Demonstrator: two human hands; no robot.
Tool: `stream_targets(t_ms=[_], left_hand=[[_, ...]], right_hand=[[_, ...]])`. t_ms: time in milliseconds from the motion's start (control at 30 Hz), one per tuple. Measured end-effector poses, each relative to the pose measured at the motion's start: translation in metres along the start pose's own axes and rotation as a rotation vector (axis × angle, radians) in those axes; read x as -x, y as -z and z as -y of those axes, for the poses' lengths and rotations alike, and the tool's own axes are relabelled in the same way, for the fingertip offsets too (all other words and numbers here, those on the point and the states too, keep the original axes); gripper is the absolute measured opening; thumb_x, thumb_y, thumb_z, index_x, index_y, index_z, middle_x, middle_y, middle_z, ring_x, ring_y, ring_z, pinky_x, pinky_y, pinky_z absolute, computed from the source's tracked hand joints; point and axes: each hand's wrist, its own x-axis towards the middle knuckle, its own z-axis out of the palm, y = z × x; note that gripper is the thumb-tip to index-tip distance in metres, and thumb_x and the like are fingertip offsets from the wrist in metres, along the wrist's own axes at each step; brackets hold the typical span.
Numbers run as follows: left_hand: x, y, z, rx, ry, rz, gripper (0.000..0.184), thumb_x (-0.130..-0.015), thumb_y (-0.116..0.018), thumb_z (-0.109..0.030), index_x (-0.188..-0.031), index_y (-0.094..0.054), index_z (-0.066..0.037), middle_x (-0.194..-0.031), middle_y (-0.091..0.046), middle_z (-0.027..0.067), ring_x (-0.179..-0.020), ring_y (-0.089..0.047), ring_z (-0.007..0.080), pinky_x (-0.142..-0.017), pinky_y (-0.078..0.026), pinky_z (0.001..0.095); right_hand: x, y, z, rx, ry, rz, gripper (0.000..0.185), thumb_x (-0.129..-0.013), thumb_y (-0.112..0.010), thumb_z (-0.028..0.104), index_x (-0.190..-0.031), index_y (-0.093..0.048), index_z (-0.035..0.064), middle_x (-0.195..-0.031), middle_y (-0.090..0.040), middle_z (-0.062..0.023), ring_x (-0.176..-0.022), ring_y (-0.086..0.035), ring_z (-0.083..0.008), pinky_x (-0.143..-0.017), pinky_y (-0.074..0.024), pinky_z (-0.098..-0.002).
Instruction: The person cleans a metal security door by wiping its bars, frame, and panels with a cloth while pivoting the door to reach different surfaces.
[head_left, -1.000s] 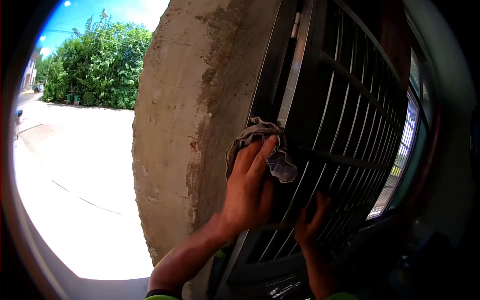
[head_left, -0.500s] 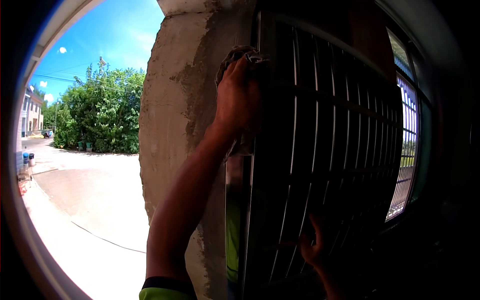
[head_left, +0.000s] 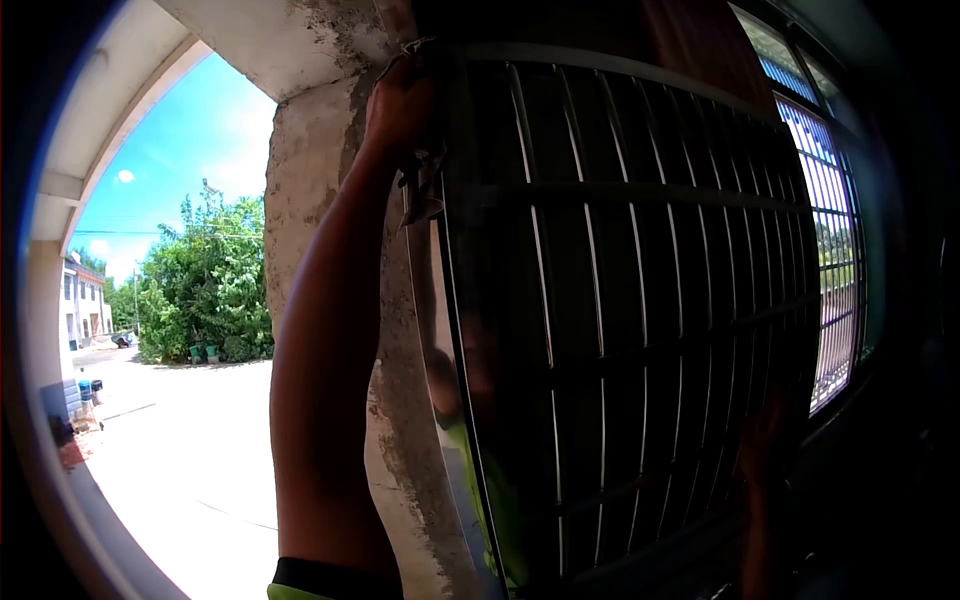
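Note:
High on the metal door frame (head_left: 455, 330), my left hand (head_left: 402, 105) presses a crumpled dark cloth (head_left: 422, 195), part of which hangs below the palm. The left arm is stretched upward beside the rough wall edge. A dark barred metal door (head_left: 625, 300) fills the middle of the view. My right hand (head_left: 765, 430) is at the lower right near the bars, in deep shadow, and its fingers are too dark to make out. The shiny frame reflects a green sleeve.
A cracked, peeling concrete wall (head_left: 305, 190) stands left of the door. Outside are sunlit ground (head_left: 190, 440), trees (head_left: 215, 280) and a white building (head_left: 85, 300). At the right is a barred window (head_left: 832, 250).
My left hand has moved up the door frame with the cloth. The view has tilted upward, and my right hand now appears farther right, in darker shadow.

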Motion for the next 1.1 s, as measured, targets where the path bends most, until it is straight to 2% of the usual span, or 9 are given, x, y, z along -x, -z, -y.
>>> stream_targets(t_ms=[333,500,567,633,733,900,967,1033,1100], left_hand=[[0.016,0.010,0.004,0.096,-0.027,0.102,0.040,-0.084,-0.060,-0.029,-0.114,-0.065,-0.004,-0.107,-0.070,0.0217,-0.104,-0.066,0.0382,-0.088,-0.050,0.0435],[0.067,-0.005,-0.044,-0.187,-0.004,-0.103,0.037,-0.088,-0.061,-0.036,-0.110,-0.065,-0.006,-0.104,-0.069,0.0220,-0.101,-0.065,0.0418,-0.086,-0.050,0.0464],[0.091,-0.003,-0.046,-0.198,-0.026,-0.107,0.036,-0.090,-0.061,-0.037,-0.110,-0.065,-0.007,-0.101,-0.070,0.0198,-0.099,-0.066,0.0386,-0.085,-0.050,0.0459],[0.116,0.000,-0.052,-0.151,0.078,-0.037,0.035,-0.095,-0.061,-0.030,-0.120,-0.066,-0.006,-0.102,-0.073,0.0113,-0.097,-0.070,0.0206,-0.082,-0.053,0.0350],[0.156,0.007,-0.074,-0.209,0.130,0.006,0.033,-0.095,-0.060,-0.023,-0.124,-0.063,-0.007,-0.103,-0.073,0.0104,-0.096,-0.070,0.0192,-0.083,-0.053,0.0340],[0.191,0.000,-0.071,-0.397,-0.082,-0.020,0.037,-0.095,-0.056,-0.009,-0.132,-0.056,-0.007,-0.126,-0.064,0.0142,-0.114,-0.063,0.0255,-0.096,-0.049,0.0365],[0.194,-0.006,-0.079,-0.613,-0.290,-0.137,0.047,-0.084,-0.062,-0.004,-0.131,-0.057,-0.006,-0.128,-0.060,0.0188,-0.116,-0.059,0.0373,-0.096,-0.049,0.0453],[0.186,-0.019,-0.092,-0.605,-0.328,-0.098,0.052,-0.083,-0.062,-0.002,-0.134,-0.055,-0.007,-0.132,-0.057,0.0190,-0.119,-0.057,0.0387,-0.097,-0.048,0.0463],[0.171,-0.033,-0.106,-0.590,-0.358,-0.051,0.056,-0.082,-0.063,-0.001,-0.137,-0.053,-0.008,-0.137,-0.054,0.0193,-0.123,-0.055,0.0401,-0.099,-0.048,0.0472]], right_hand=[[-0.026,0.022,-0.074,0.188,-0.040,-0.081,0.051,-0.097,-0.054,0.010,-0.147,-0.042,0.0046,-0.148,-0.044,-0.0186,-0.138,-0.042,-0.0329,-0.113,-0.0375,-0.0417],[-0.051,0.014,-0.188,-0.004,0.070,-0.245,0.051,-0.098,-0.054,0.010,-0.147,-0.041,0.0032,-0.145,-0.045,-0.0179,-0.135,-0.044,-0.0331,-0.113,-0.0368,-0.0419],[-0.068,0.019,-0.233,0.072,-0.193,-0.223,0.053,-0.099,-0.057,0.018,-0.148,-0.040,0.0055,-0.148,-0.044,-0.0172,-0.139,-0.042,-0.0309,-0.113,-0.0369,-0.0407],[-0.090,0.027,-0.259,0.042,-0.249,-0.246,0.055,-0.101,-0.057,0.027,-0.148,-0.040,0.0056,-0.151,-0.041,-0.0175,-0.142,-0.038,-0.0308,-0.114,-0.0351,-0.0414],[-0.130,0.029,-0.322,0.103,-0.287,-0.368,0.062,-0.102,-0.053,0.043,-0.149,-0.040,0.0042,-0.152,-0.039,-0.0205,-0.142,-0.037,-0.0335,-0.116,-0.0316,-0.0431],[-0.183,0.008,-0.450,-0.090,-0.253,-0.292,0.074,-0.100,-0.050,0.056,-0.148,-0.040,0.0012,-0.145,-0.047,-0.0241,-0.134,-0.046,-0.0371,-0.113,-0.0347,-0.0432],[-0.197,0.005,-0.461,-0.333,-0.320,0.091,0.065,-0.102,-0.044,0.058,-0.132,-0.052,0.0018,-0.104,-0.059,-0.0097,-0.097,-0.056,-0.0226,-0.089,-0.0458,-0.0354],[-0.198,-0.015,-0.479,-0.644,-0.420,0.199,0.061,-0.105,-0.041,0.051,-0.141,-0.048,0.0023,-0.116,-0.061,-0.0111,-0.108,-0.057,-0.0247,-0.096,-0.0444,-0.0352],[-0.197,-0.032,-0.511,-0.711,-0.383,0.323,0.060,-0.105,-0.046,0.046,-0.148,-0.044,0.0053,-0.112,-0.065,-0.0039,-0.104,-0.062,-0.0125,-0.086,-0.0495,-0.0277]])
